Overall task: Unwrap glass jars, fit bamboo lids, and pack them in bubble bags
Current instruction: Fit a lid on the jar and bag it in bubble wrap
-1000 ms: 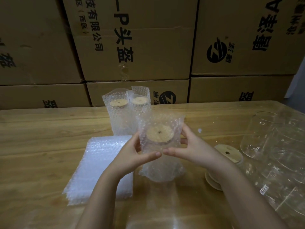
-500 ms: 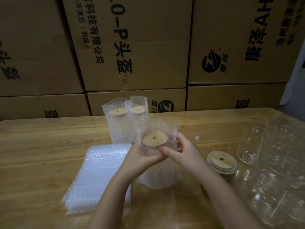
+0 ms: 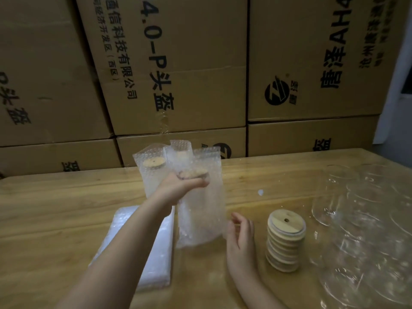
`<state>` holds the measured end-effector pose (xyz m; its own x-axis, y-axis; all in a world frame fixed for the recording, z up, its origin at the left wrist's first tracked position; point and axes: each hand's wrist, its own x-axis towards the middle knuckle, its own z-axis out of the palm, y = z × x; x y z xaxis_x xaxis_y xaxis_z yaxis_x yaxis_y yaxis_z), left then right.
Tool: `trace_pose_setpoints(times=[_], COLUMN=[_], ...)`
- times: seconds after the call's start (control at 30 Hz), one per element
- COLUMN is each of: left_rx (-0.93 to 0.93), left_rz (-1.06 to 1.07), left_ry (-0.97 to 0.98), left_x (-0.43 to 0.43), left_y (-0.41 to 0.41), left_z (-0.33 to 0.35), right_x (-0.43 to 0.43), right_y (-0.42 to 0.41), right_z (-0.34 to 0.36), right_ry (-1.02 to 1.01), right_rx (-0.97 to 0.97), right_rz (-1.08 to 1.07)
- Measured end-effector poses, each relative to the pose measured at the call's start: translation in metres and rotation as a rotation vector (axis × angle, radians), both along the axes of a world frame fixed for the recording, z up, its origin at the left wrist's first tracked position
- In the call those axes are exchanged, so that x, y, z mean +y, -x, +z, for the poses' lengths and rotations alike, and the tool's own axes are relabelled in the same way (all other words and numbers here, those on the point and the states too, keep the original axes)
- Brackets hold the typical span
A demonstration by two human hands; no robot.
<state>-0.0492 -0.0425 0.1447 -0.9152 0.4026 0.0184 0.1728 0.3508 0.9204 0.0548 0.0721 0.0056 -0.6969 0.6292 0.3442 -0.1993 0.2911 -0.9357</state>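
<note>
Jar: the bubble-bagged clear glass jar with round bamboo lid (image 3: 200, 215) has been raised towards the two bagged jars (image 3: 151, 172) behind.
Left hand (image 3: 176, 188): fingers are curled round its top.
Right hand (image 3: 240, 233): let go, fingers relaxed, nothing held.
Meaning: packing is judged done; only setting down remains.

Single head view, facing forward and down (close), table (image 3: 66, 208) below

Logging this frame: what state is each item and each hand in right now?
Left hand: grips the front bagged jar near its top.
Right hand: open, holding nothing.
Front bagged jar: lidded, upright, bag top not folded over.
Rear bagged jars: two, standing upright.
Lid stack: neat column, untouched.
Flat bubble bags: piled flat, unused.
Glass jars: lidless, not bagged.
</note>
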Motion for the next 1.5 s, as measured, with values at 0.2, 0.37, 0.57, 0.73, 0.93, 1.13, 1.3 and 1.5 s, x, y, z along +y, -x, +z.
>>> trace_pose_setpoints(times=[0.2,0.37,0.57,0.73,0.93,1.13,1.3,1.5], left_rx=[0.158,0.259,0.449,0.449,0.443,0.828,1.091,1.115], left_rz=[0.013,0.092,0.164,0.212,0.220,0.309,0.214,0.229], left_ry=[-0.117,-0.025,0.262,0.390,0.494,0.856,1.050,1.140], left_x=[0.046,0.081,0.102,0.110,0.116,0.115,0.116,0.116], left_y=[0.039,0.072,0.090,0.096,0.100,0.093,0.087,0.083], left_z=[0.042,0.032,-0.002,-0.018,-0.027,-0.018,-0.010,-0.016], right_x=[0.003,0.004,0.002,0.002,0.002,0.001,0.001,0.001], right_y=[0.007,0.011,0.007,0.005,0.006,0.008,0.007,0.009], right_z=[-0.009,-0.011,-0.005,-0.002,-0.004,-0.005,-0.006,-0.008], right_ry=[0.113,0.047,0.028,0.023,0.008,0.015,0.025,0.024], right_rx=[-0.059,-0.068,-0.108,-0.118,-0.121,-0.105,-0.097,-0.112], right_rz=[0.115,0.164,0.203,0.218,0.215,0.208,0.217,0.232])
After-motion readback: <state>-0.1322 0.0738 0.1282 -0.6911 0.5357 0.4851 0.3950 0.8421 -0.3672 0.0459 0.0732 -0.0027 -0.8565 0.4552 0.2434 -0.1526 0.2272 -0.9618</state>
